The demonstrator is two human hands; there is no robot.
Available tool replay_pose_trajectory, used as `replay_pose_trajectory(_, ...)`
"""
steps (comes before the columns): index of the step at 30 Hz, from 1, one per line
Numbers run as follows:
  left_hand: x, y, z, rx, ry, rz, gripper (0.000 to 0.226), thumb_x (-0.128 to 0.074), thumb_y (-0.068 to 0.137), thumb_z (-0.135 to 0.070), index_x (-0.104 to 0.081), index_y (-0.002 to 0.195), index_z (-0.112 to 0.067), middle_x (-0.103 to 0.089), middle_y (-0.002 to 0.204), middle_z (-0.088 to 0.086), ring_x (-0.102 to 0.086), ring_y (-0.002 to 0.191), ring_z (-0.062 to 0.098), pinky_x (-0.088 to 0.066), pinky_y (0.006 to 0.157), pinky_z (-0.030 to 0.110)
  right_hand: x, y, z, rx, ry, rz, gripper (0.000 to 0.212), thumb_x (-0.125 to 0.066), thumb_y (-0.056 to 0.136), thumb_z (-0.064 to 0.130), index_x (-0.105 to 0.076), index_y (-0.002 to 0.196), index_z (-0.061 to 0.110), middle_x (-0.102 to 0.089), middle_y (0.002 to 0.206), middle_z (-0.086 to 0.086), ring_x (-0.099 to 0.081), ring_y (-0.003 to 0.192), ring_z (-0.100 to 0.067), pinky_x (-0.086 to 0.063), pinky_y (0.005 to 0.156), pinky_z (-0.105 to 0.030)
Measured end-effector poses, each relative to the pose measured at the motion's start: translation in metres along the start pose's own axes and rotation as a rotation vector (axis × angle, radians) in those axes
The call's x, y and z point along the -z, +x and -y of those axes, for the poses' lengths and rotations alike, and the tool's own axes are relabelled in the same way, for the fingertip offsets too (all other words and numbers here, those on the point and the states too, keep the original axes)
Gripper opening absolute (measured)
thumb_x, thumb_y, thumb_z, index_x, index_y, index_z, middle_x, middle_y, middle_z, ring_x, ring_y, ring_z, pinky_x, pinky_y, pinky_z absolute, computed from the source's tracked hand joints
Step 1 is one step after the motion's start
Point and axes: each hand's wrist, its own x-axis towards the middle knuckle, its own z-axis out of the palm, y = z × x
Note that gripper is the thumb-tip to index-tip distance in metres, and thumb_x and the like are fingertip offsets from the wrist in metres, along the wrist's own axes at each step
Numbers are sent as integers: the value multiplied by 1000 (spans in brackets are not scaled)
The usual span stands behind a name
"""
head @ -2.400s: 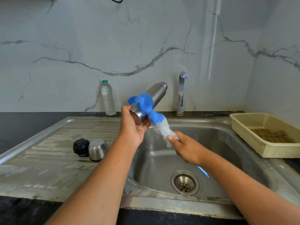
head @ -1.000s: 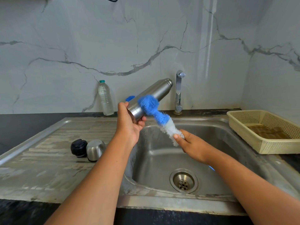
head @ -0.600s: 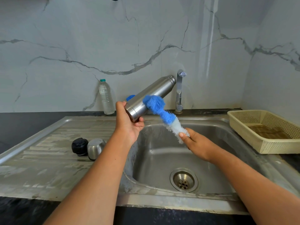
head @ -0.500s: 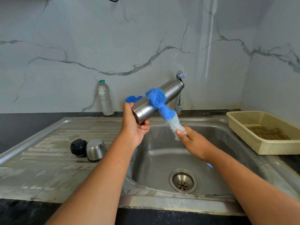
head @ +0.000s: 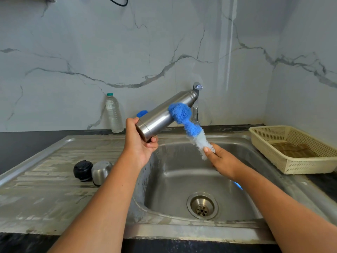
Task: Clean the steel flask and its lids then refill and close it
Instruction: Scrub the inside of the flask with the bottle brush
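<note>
Left hand (head: 140, 143) grips the base of the steel flask (head: 160, 117), fingers curled under its bottom. The body tilts up and away over the sink (head: 175, 181), with its neck close to the tap (head: 197, 88). Held out like this, drips would fall into the basin and the whole side is bared for scrubbing. Right hand (head: 220, 159) is closed round the white lower part of the bottle brush (head: 191, 128), whose blue tuft presses on the flask's upper side near the shoulder. By my reading, the outside is being scrubbed. The mouth points away, so its inside cannot be seen.

On the drainboard (head: 45, 179) to the left, the black lid (head: 83, 170) and the steel lid (head: 101, 171) lie touching, well apart from the flask, probably waiting for their own wash. A clear plastic bottle (head: 114, 114) stands against the wall, perhaps holding the refill water. A cream basket (head: 264, 128) sits right of the sink. No brand, label or writing is legible anywhere.
</note>
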Motion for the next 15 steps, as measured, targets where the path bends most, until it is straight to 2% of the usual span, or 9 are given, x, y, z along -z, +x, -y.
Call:
replay_pose_trajectory(6, -5, -5, 0, -25, 48, 21, 45, -50, 90, -46, -59, 119, -12, -57, 85, 9, -40, 52, 13, -27, 38, 19, -8, 4, 13, 34, 72, -37, 27, -37, 105, 53, -52, 122, 39, -51, 76, 18, -47, 70, -2, -37, 69, -22)
replay_pose_trajectory(11, 3, -4, -8, -55, 76, -5, 40, -47, 91, -45, -59, 110, -12, -59, 79, 6, -36, 50, 13, -22, 37, 20, 1, 0, 2, -1, 21, -19, 23, -38, 106, 51, -54, 115, 37, -52, 76, 18, -47, 70, -1, -38, 73, -24)
replay_pose_trajectory(15, 4, -5, -13, -63, 102, -23, 36, -47, 91, -45, -61, 104, -15, -60, 77, 5, -34, 48, 13, -20, 36, 20, -7, 6, 13, 30, 41, -16, 26, -37, 105, 54, -52, 118, 38, -50, 77, 19, -47, 71, -1, -37, 71, -22)
